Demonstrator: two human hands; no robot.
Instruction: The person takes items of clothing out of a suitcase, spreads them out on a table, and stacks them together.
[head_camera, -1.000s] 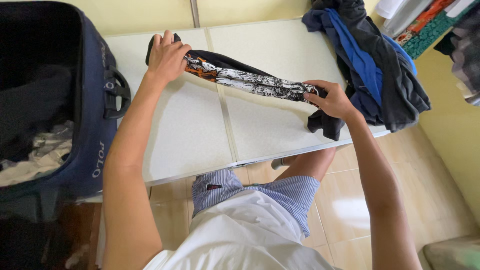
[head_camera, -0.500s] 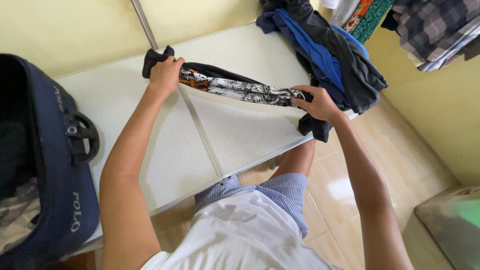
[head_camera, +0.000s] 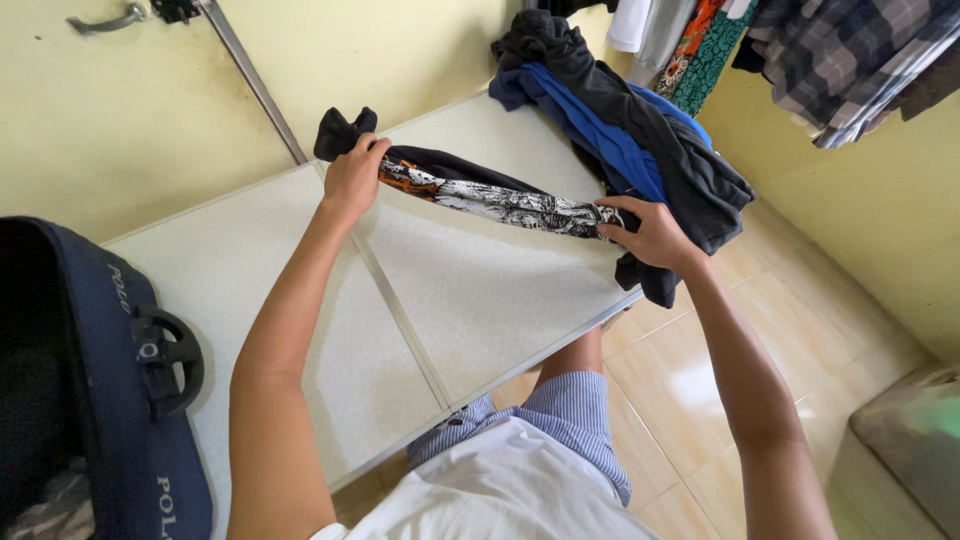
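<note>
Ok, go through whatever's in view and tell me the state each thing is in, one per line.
Printed shirt: rolled long, stretched between both hands above the table.
Left hand: shut on one end.
Right hand: shut on the other end.
Clothes pile: heaped, unfolded.
Suitcase: open.
Hanging clothes: hung by the wall.

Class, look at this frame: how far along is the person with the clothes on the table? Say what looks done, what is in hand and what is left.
Done: the printed shirt is already rolled into a long tight tube. In hand: the left hand grips one end and the right hand the other, over the table. Left: a pile of clothes lies unrolled at the table's far corner, and the blue suitcase stands open at the left.
</note>
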